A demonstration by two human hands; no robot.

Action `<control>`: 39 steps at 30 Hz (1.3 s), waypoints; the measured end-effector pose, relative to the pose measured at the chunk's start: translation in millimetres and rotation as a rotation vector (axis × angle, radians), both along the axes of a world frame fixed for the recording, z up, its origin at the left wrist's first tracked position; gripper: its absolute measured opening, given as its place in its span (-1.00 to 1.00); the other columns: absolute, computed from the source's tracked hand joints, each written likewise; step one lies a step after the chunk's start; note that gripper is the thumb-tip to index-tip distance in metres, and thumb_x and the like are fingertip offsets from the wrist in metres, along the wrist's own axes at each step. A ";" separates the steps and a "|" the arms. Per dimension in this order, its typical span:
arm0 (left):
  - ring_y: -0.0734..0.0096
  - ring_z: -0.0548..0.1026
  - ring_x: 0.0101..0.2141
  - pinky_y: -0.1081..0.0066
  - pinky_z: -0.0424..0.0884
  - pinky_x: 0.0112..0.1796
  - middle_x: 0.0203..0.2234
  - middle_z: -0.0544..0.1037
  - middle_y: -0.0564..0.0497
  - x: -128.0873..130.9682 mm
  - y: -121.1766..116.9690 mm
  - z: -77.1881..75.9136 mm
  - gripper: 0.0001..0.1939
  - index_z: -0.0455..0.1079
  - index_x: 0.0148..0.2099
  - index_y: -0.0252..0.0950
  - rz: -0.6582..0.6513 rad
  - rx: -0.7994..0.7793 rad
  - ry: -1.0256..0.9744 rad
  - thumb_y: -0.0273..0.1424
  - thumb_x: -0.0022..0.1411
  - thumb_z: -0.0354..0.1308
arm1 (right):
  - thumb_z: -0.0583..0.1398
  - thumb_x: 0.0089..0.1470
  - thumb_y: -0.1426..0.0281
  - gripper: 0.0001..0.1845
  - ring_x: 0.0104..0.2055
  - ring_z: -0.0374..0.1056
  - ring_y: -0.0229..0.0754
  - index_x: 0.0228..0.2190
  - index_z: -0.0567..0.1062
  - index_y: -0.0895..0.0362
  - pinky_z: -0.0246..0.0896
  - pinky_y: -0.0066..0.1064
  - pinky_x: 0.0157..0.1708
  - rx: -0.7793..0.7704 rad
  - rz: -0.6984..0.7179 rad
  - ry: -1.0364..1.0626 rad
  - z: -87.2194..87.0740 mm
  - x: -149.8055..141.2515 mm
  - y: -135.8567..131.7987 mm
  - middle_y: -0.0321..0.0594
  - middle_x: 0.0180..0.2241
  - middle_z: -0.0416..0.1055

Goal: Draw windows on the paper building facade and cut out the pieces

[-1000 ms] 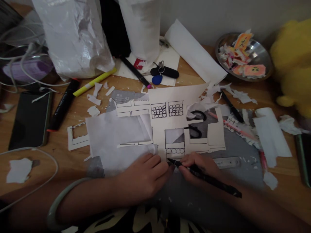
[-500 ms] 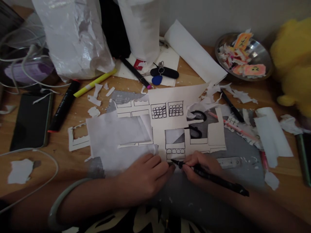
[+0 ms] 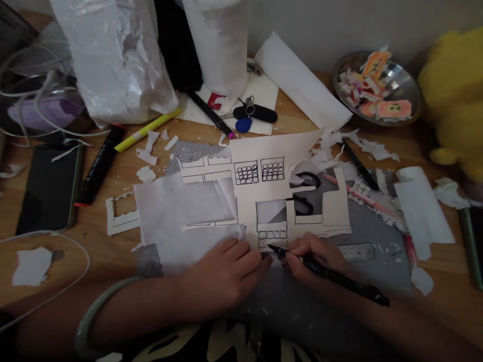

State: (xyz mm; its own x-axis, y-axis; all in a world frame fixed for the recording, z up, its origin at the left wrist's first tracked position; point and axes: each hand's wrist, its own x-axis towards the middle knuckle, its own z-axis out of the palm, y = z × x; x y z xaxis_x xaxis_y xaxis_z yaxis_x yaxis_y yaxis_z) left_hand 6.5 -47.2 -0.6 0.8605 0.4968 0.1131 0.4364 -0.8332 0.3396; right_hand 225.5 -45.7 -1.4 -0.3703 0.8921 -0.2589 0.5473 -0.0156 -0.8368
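My right hand (image 3: pixel 317 259) grips a black pen (image 3: pixel 339 280), its tip touching the lower strip of a cut-out paper sheet (image 3: pixel 245 193). Around the tip are small circles drawn in a row inside a black-lined box. My left hand (image 3: pixel 230 274) rests with curled fingers on the sheet's lower edge, thumb reaching toward the pen tip; the fingertips are partly hidden. Elsewhere the sheet has cut openings and two boxes filled with circles. Through its openings show thin white paper (image 3: pixel 173 211) and the black handles of scissors (image 3: pixel 304 203).
A grey cutting mat (image 3: pixel 381 241) lies underneath, with a metal ruler (image 3: pixel 356 252). Paper scraps, a yellow marker (image 3: pixel 147 129), a black marker (image 3: pixel 100 166) and a phone (image 3: pixel 49 188) are around it. Behind stand a metal bowl (image 3: pixel 405 83) of scraps and a plastic-wrapped bundle (image 3: pixel 116 60).
The pen tip has shifted slightly to the right and up along the lower row of the box. My left hand and the sheet stay in place.
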 end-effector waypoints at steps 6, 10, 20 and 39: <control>0.40 0.25 -0.45 0.35 0.20 -0.43 -0.44 0.36 0.01 0.4 -0.2 -0.3 -0.74 0.31 -0.03 -0.44 0.004 -0.006 -0.002 -0.53 0.24 -0.03 | 0.13 -0.03 0.36 -0.88 -0.52 0.36 -0.24 -0.54 0.28 0.08 0.23 -0.45 -0.54 -0.032 -0.009 -0.001 -6.1 0.2 -3.2 -0.31 -0.54 0.42; 0.40 0.25 -0.45 0.36 0.19 -0.43 -0.44 0.36 0.00 1.0 0.3 0.8 -0.74 0.31 -0.03 -0.44 0.004 -0.004 -0.011 -0.52 0.24 -0.04 | 0.13 -0.03 0.36 -0.88 -0.54 0.36 -0.25 -0.53 0.28 0.08 0.23 -0.45 -0.55 -0.001 -0.034 0.009 -10.0 -0.4 -4.5 -0.31 -0.55 0.42; 0.39 0.26 -0.45 0.36 0.19 -0.44 -0.45 0.36 0.00 0.8 0.2 0.0 -0.75 0.32 -0.05 -0.44 0.013 -0.002 -0.020 -0.53 0.24 -0.04 | 0.13 -0.01 0.37 -0.90 -0.52 0.37 -0.26 -0.51 0.29 0.08 0.24 -0.47 -0.53 0.026 0.003 -0.011 -8.4 -1.7 -2.8 -0.32 -0.53 0.44; 0.39 0.26 -0.46 0.35 0.21 -0.43 -0.44 0.37 0.01 0.8 -0.1 0.0 -0.74 0.32 -0.04 -0.42 0.020 -0.005 -0.023 -0.53 0.24 -0.05 | 0.14 0.01 0.39 -0.94 -0.46 0.40 -0.26 -0.47 0.33 0.07 0.24 -0.48 -0.49 0.074 0.058 -0.014 -8.0 0.2 -1.2 -0.33 -0.49 0.45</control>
